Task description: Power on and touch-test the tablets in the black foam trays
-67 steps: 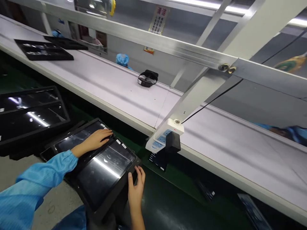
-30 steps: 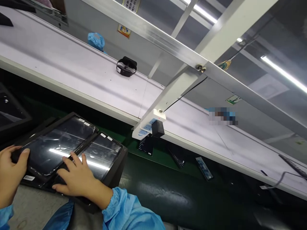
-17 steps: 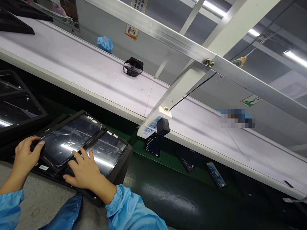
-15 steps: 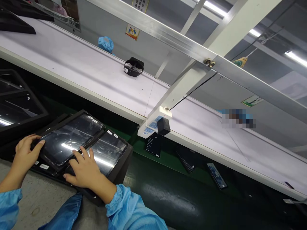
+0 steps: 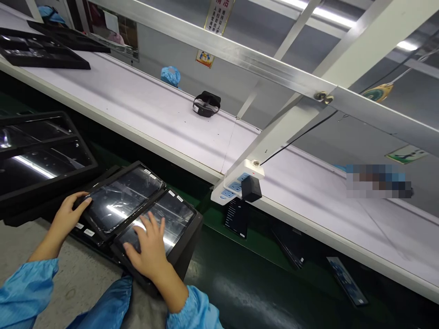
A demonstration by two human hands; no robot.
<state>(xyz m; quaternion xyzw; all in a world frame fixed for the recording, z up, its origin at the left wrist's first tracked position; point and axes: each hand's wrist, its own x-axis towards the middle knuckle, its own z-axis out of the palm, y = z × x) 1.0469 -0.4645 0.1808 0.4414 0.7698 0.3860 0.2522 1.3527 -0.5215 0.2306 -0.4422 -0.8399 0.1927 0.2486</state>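
Since the frame half a second earlier: right hand (image 5: 151,251) had slid off the divider between the two panels and sat over the right panel (image 5: 180,212). Whole view had swung too, so the headset (image 5: 206,104) on the white shelf (image 5: 161,119) showed further right; I put that down to the head turning.

Left hand (image 5: 68,217), lower left of the frame, had kept its place at the near-left end of the left panel (image 5: 126,196). Thumb lay along the panel's edge, fingers curled over the far side; could not tell whether that grip pinched or merely rested. Right grip was spread, fingers fanned, nothing between them. Fingertips looked to be on the glossy face, though glare made contact uncertain.

Both panels lay side by side at a slant, lower left to centre of the frame, the right one in a black tray (image 5: 187,249). Another tray (image 5: 41,183) stood at the left edge.

Reading of the shift: with the divider uncovered, handling seemed split, one hand per panel.
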